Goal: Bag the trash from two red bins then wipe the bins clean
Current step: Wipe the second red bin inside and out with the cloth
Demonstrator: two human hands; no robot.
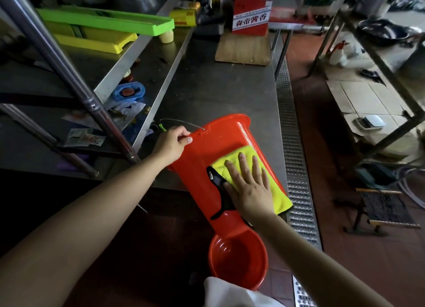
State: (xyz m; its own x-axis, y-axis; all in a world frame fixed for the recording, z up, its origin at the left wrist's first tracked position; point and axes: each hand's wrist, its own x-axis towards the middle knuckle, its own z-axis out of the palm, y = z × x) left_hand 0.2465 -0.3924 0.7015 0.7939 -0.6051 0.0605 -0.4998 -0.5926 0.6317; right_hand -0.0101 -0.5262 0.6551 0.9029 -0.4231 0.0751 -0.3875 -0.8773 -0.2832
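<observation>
A glossy red bin (207,159) lies tipped on the steel counter, yellow cloth (271,175) spread flat on its side.

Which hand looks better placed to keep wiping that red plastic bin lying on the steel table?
The right hand: it lies flat on the yellow cloth, pressing it against the red plastic bin. The left hand grips the bin's rim, steadying it.
</observation>
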